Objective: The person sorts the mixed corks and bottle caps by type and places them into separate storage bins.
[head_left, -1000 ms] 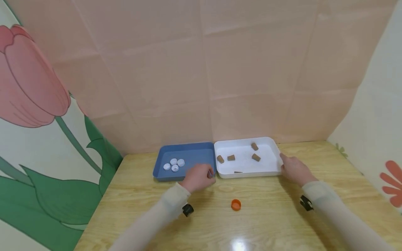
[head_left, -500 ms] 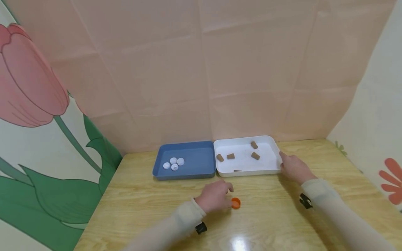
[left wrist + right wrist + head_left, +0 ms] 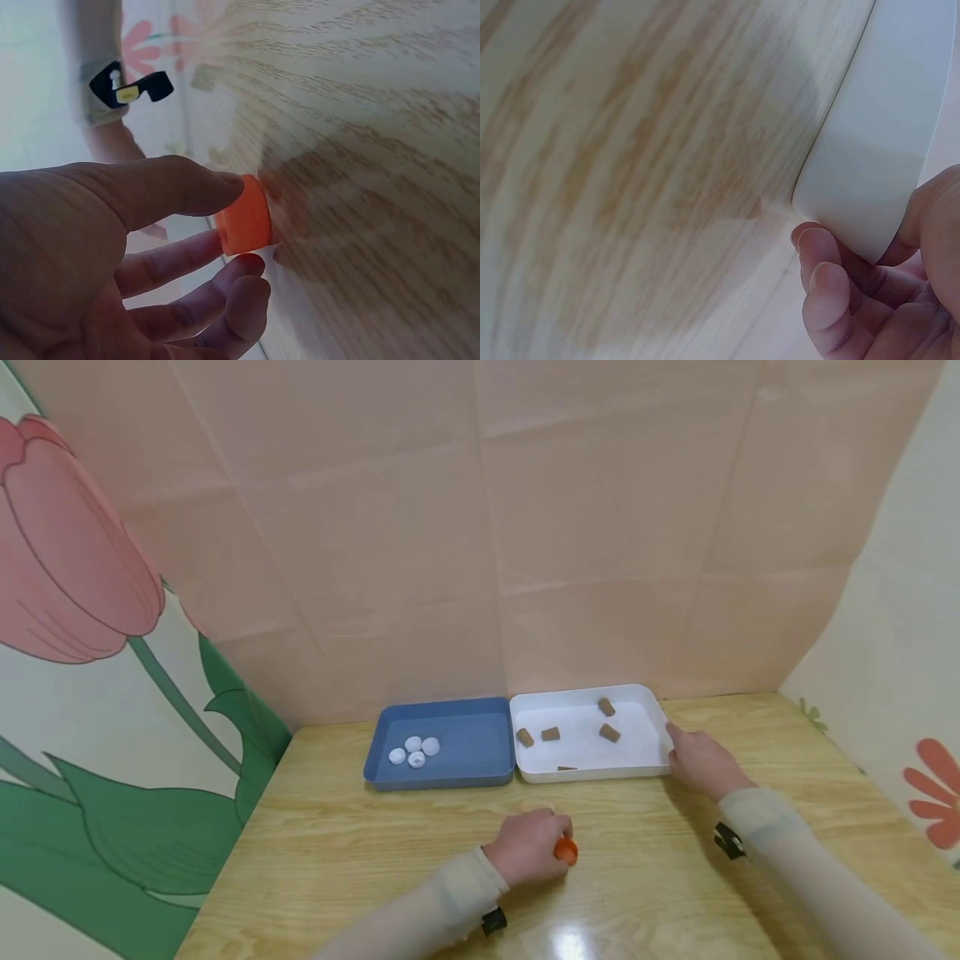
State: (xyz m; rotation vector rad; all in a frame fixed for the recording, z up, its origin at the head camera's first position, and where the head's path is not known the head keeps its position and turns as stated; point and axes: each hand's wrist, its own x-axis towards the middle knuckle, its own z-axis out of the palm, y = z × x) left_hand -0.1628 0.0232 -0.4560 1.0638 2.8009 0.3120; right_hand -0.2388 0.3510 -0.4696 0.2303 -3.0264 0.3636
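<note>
My left hand (image 3: 527,849) pinches an orange bottle cap (image 3: 567,852) at the table's middle. In the left wrist view the thumb lies on the near side of the orange cap (image 3: 247,221), a finger is against its lower side, and its edge is right at the wood. My right hand (image 3: 705,764) grips the right front corner of a white tray (image 3: 577,714), thumb over the rim and fingers curled beneath the corner (image 3: 862,180). Several brown cork-like stoppers (image 3: 610,732) lie inside that tray, one mostly hidden by its front wall.
Left of the white tray, side by side with it, stands a blue tray (image 3: 472,743) holding several white bottle caps (image 3: 416,760). A pinkish paper backdrop (image 3: 375,568) rises behind both trays. The wooden table (image 3: 330,835) meets painted walls left and right.
The left hand has moved from the blue tray's front right corner toward me and rightward, and now pinches the orange cap, which is tipped. The right hand has stayed at the white tray.
</note>
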